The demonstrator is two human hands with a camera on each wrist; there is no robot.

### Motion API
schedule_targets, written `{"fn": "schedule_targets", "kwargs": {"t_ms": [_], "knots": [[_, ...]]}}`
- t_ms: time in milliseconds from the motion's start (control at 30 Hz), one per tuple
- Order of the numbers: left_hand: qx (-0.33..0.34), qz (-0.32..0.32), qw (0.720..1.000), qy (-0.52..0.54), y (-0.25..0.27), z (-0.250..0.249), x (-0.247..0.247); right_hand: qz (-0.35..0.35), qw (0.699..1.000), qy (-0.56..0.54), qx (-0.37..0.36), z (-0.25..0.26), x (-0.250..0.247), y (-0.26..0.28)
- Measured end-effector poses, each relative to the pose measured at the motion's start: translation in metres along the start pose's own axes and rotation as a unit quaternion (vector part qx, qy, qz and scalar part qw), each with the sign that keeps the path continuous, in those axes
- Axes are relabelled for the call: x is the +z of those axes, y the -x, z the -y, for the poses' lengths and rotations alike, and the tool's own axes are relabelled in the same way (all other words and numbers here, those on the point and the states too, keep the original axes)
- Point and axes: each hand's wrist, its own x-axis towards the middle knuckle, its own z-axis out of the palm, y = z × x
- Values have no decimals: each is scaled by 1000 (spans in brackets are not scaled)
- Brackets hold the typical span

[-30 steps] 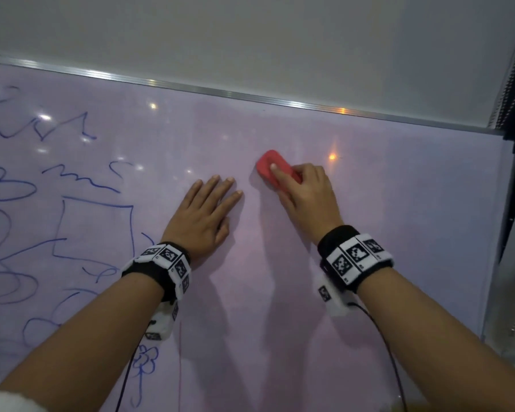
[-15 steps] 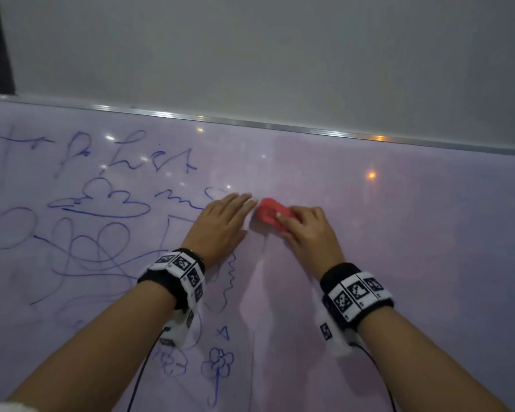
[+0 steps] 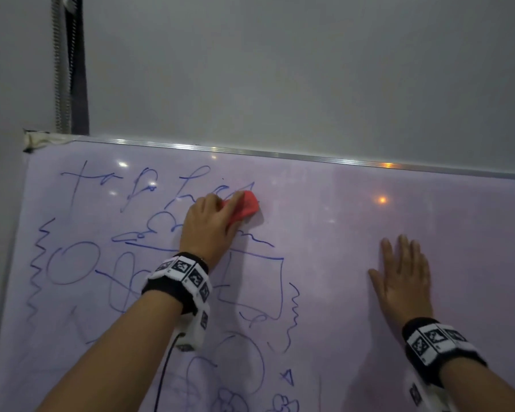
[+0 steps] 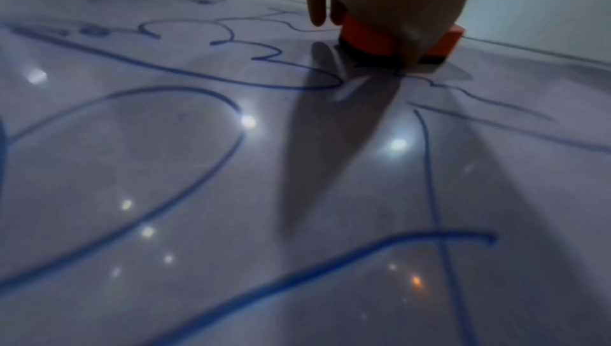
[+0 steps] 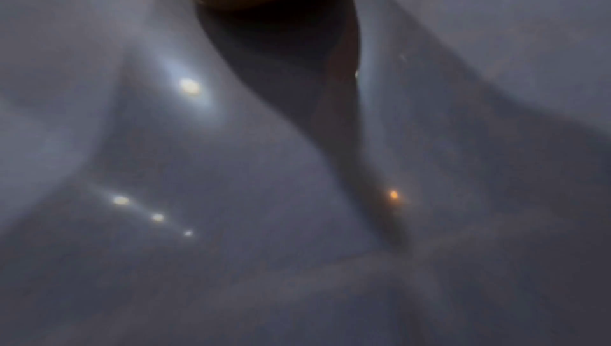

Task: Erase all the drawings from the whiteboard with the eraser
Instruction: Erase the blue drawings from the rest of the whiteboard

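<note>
The whiteboard [image 3: 339, 233] fills the lower head view, its left half covered in blue marker drawings [image 3: 81, 263]. My left hand [image 3: 211, 224] grips the red eraser [image 3: 244, 208] and presses it on the board below the scribbled writing near the top. In the left wrist view the eraser [image 4: 380, 41] shows an orange body over a dark felt base, with my fingers [image 4: 317, 7] curled over it. My right hand [image 3: 402, 278] lies flat on the wiped right part of the board, fingers straight. The right wrist view shows only bare board [image 5: 231, 195].
An aluminium frame [image 3: 280, 154] runs along the board's top edge, with a grey wall [image 3: 280, 69] above. A dark strap and a coiled metal hose [image 3: 69, 69] hang at the upper left. Small flowers and a triangle [image 3: 287, 377] are drawn low on the board.
The eraser has passed from my right hand to my left. My left hand carried it up and left onto the drawings. My right hand has drawn away right and now lies flat.
</note>
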Motion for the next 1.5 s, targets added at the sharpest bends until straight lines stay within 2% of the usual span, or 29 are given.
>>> {"fn": "schedule_targets", "kwargs": {"t_ms": [133,200,267,333,400,467,500,600,667,800,833,933,967,1000,1033,1067,1133,1167,1200,1233,1267,1300,1333,1367,1400,1433,1500], "knots": [[115,-27,993,18,9,-9,13,-65,997,-25,26,4,4,-1],[134,-15,991,27,12,-16,16,-86,996,-28,10,3,6,2],[83,-16,996,42,8,-11,11,-109,994,-26,20,4,9,2],[-9,-21,999,47,-4,0,2,-148,988,-34,30,18,9,-10],[-71,-23,996,50,-16,6,-4,-147,987,-52,-28,53,7,-37],[-89,-22,995,44,-21,5,-5,-136,982,-41,-127,98,10,-69],[-79,-18,996,38,-20,3,-4,-142,978,-39,-147,117,12,-82],[-8,18,999,36,-7,9,-4,-184,976,-55,-102,143,15,-106],[5,20,999,25,-1,19,-5,-201,973,-56,-102,141,19,-106],[-133,-25,990,35,-18,16,-3,-201,971,-49,-116,139,21,-106],[-118,-27,992,38,-21,5,-1,-199,972,-44,-119,140,21,-107],[62,10,997,42,-14,-27,10,-192,966,-25,-170,126,16,-109],[85,22,995,38,-13,-26,10,-191,961,-20,-198,119,14,-111],[71,19,997,35,-15,-21,8,-188,957,-17,-221,113,12,-114],[25,5,999,32,-18,-11,5,-186,955,-17,-233,108,11,-115],[-52,-15,998,32,-23,0,2,-183,954,-20,-235,106,11,-116],[-225,-34,973,36,-33,18,-7,-183,956,-28,-226,106,10,-115],[-274,-21,961,30,-36,21,-8,-182,957,-32,-224,107,10,-114],[-270,-10,963,16,-35,18,-8,-180,957,-35,-226,108,9,-113],[-208,-6,978,7,-32,13,-9,-179,956,-37,-229,108,8,-112],[-112,0,994,8,-26,8,-7,-179,956,-39,-230,108,7,-113],[-16,16,1000,11,-19,8,-4,-179,956,-40,-230,107,6,-114],[53,31,998,9,-12,16,-2,-177,956,-40,-229,107,7,-114],[73,36,997,2,-11,30,-5,-173,957,-39,-228,107,7,-114],[44,26,999,-10,-12,47,-8,-170,958,-37,-227,108,7,-113],[-28,7,999,-27,-15,63,-14,-169,959,-37,-226,108,7,-113],[-210,-21,976,-53,-23,89,-22,-167,959,-39,-225,108,6,-112]]}}
